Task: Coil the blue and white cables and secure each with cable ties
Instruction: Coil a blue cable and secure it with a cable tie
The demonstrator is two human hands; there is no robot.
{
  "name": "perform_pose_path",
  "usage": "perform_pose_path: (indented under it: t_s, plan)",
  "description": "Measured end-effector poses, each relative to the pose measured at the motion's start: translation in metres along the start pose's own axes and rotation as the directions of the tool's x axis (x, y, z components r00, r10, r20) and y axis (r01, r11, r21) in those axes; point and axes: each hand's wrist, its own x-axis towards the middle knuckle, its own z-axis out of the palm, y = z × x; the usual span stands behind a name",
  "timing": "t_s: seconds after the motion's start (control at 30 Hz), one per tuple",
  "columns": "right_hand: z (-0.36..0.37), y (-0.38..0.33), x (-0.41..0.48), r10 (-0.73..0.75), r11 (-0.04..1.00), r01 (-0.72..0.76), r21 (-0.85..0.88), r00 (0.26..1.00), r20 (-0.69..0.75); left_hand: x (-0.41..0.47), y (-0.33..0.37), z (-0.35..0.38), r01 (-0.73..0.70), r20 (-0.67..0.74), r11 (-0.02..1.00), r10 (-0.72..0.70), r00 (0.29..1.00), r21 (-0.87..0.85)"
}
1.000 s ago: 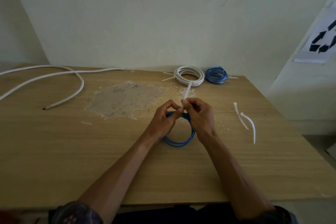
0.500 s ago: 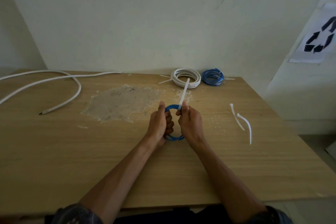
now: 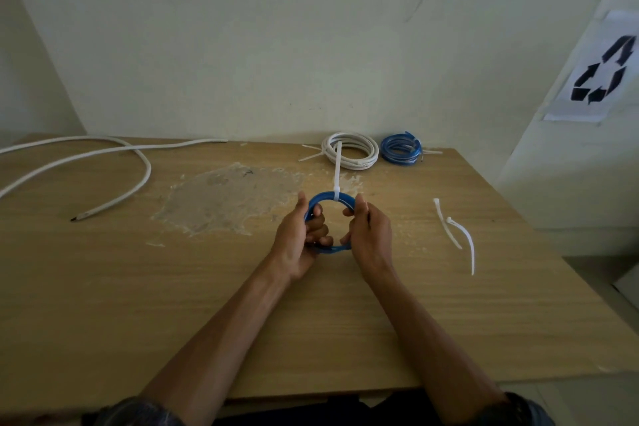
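A blue cable coil (image 3: 325, 199) is held upright-tilted above the middle of the wooden table (image 3: 103, 287). My left hand (image 3: 301, 235) grips its left side, fingers curled through the ring. My right hand (image 3: 370, 235) grips its right side. A white cable tie (image 3: 337, 169) is fastened around the coil's top, its tail sticking up and away from me. Two loose white cable ties (image 3: 456, 232) lie on the table to the right of my hands. A long uncoiled white cable (image 3: 131, 183) lies at the far left.
A tied white cable coil (image 3: 359, 149) and a tied blue cable coil (image 3: 401, 150) lie at the table's back edge by the wall. A rough worn patch (image 3: 224, 197) marks the tabletop. A recycling sign (image 3: 601, 73) hangs on the right wall.
My right hand let go of the tie's tail and moved to the coil's right side. Both hands now hold the coil, with the tie cinched at its top.
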Motion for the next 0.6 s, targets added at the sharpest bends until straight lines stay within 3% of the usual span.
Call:
perform_pose_path:
  t_s: [0.13,0.2,0.27,0.33,0.47,0.6]
  plan:
    - [0.005,-0.006,-0.004,0.227,0.845,-0.28,0.456,0.959,0.169,0.0,-0.005,0.002,-0.08,-0.074,0.995,0.084,0.994,0.057]
    - [-0.002,-0.006,0.001,0.163,0.908,-0.217,0.358,0.971,0.174,0.001,-0.002,0.001,-0.052,-0.081,0.998,0.054,0.995,0.025]
    - [-0.011,-0.005,0.007,-0.004,0.993,-0.014,0.118,0.989,0.149,0.008,0.003,0.002,0.001,-0.144,1.0,0.003,0.99,0.027]
    - [-0.018,-0.005,0.016,-0.059,0.998,0.065,-0.021,0.974,0.22,0.022,0.009,0.005,0.024,-0.213,0.989,0.008,0.977,0.147]
    - [-0.041,-0.005,0.062,0.032,0.988,0.031,-0.149,0.915,0.401,0.064,0.027,0.015,-0.02,-0.149,0.884,0.101,0.984,0.466]
    - [-0.068,-0.002,0.109,0.126,0.992,-0.122,-0.039,0.87,0.477,0.106,0.03,0.04,-0.05,-0.014,0.882,0.064,0.998,0.469]
